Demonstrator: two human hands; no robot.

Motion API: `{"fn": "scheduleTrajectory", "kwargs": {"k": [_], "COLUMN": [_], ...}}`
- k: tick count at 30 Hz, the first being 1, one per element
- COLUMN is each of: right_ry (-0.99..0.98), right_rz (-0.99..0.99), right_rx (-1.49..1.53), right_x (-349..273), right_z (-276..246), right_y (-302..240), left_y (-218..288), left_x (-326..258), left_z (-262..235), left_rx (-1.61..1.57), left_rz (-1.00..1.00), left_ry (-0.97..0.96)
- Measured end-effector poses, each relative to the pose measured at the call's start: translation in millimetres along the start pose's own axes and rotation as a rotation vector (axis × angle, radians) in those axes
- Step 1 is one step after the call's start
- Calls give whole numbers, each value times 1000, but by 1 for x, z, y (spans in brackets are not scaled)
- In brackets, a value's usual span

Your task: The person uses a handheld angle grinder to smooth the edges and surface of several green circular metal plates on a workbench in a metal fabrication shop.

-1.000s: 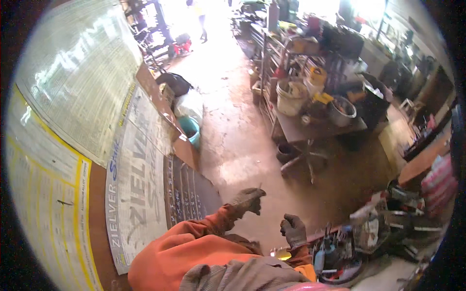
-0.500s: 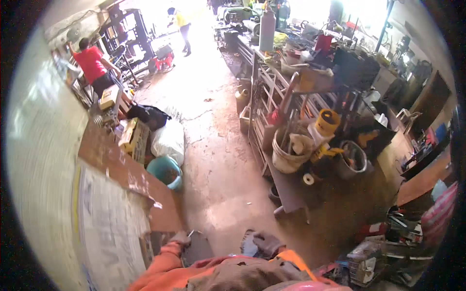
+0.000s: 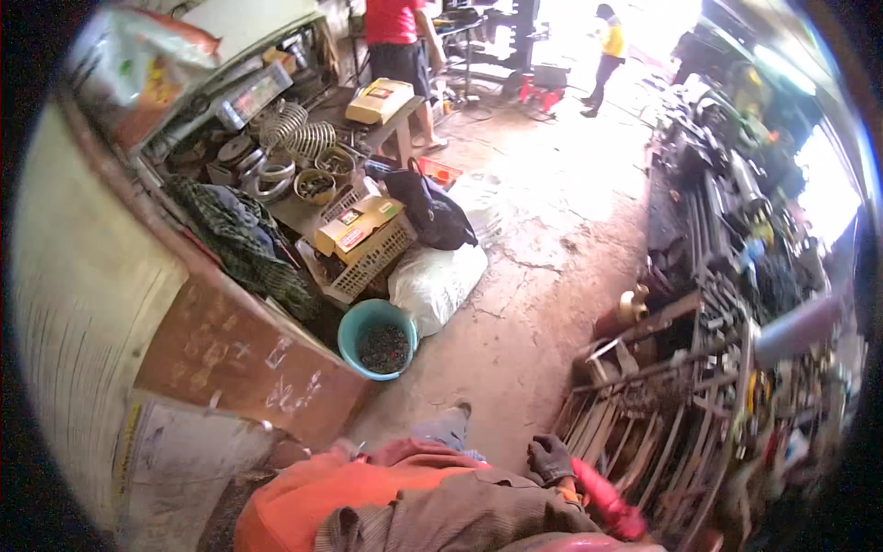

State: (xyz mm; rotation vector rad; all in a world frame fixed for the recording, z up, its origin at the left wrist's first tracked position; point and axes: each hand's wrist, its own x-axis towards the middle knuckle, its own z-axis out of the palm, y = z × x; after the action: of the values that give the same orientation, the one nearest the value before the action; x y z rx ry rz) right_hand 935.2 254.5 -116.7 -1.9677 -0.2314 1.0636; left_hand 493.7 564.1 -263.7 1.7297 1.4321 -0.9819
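Note:
My right hand (image 3: 550, 457), in a dark glove, hangs low in front of me with its fingers curled, and nothing shows in it. A pinkish-red sleeve (image 3: 607, 501) lies just beyond its wrist. My left hand (image 3: 346, 449) is blurred and half hidden by my orange sleeve (image 3: 303, 492). A small shiny bit shows by its fingers, too small to name. Nearest ahead of the left hand stands a turquoise bucket (image 3: 349, 336) with dark bits in it.
A white sack (image 3: 440, 285), a black bag (image 3: 432, 207) and a plastic crate (image 3: 372, 267) line the left side. A metal rack (image 3: 662, 405) crowds the right. The concrete floor (image 3: 515, 340) runs between them. Two people stand farther off, one in red (image 3: 391, 23), one in yellow (image 3: 612, 46).
My view has swung left and moved forward; the bucket, sack and crate now appear larger and farther right. My left hand is more hidden by the sleeve.

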Motion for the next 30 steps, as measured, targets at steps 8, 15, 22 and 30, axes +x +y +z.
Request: {"fn": "scheduleTrajectory", "kwargs": {"k": [8, 15, 22, 30], "right_ry": [22, -103, -174, -99], "right_rz": [-95, -320, -396, -48], "right_rx": [-47, -423, -263, -360], "right_x": [162, 408, 604, 789], "right_z": [-108, -188, -273, -351], "right_y": [-172, -306, -444, -479], "left_y": [336, 451, 526, 666], "left_x": [47, 153, 131, 244], "left_z": [-254, -364, -365, -447], "left_rx": [-218, -451, -101, -278], "left_rz": [295, 158, -86, -52], "left_ry": [234, 203, 7, 12]}}
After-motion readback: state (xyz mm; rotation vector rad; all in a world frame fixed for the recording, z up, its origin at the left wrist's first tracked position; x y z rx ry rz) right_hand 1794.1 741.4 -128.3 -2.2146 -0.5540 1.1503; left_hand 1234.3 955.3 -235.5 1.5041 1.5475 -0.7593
